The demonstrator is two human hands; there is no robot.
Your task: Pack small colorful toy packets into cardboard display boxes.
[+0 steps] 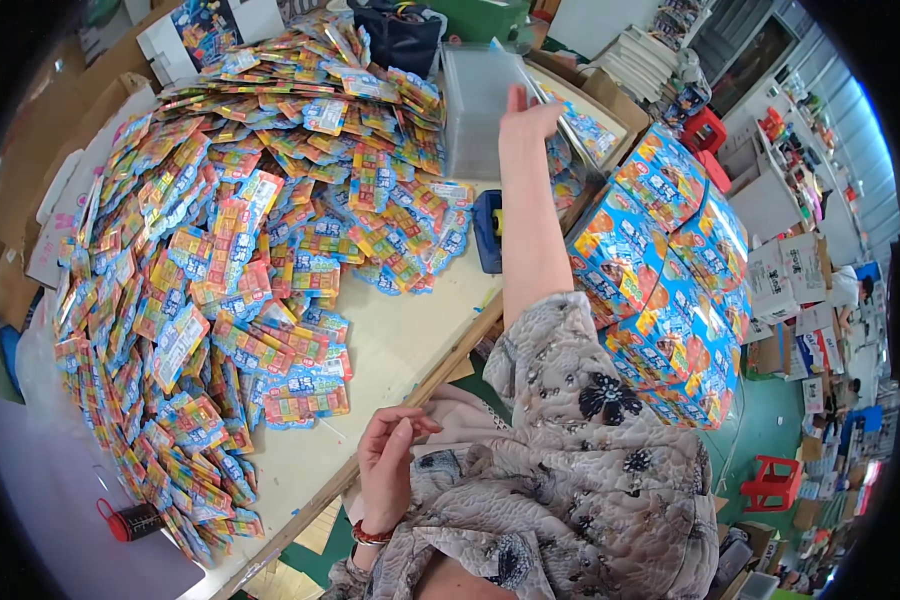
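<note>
A heap of colourful packets (235,250) covers the table (400,330), left of both grips. The left grip (387,468), empty and loosely half-curled, is near the table's edge. Clear plastic (478,125) lies just left of the right grip (527,120), whose hold cannot be told; blue boxes (660,280) stand to its lower right.

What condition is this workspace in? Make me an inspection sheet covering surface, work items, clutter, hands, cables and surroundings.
Surface: cream tabletop, partly bare.
Work items: colourful packets heaped across its left and far parts; clear plastic stack beyond the bare area.
Clutter: blue object, kind unclear, near the table's right edge.
Hands: left hand loosely curled, apparently empty; right hand at the plastic stack's right side, grip unclear.
Cables: none clearly identifiable.
Surroundings: blue boxes stacked at right; red stool beyond them.
</note>
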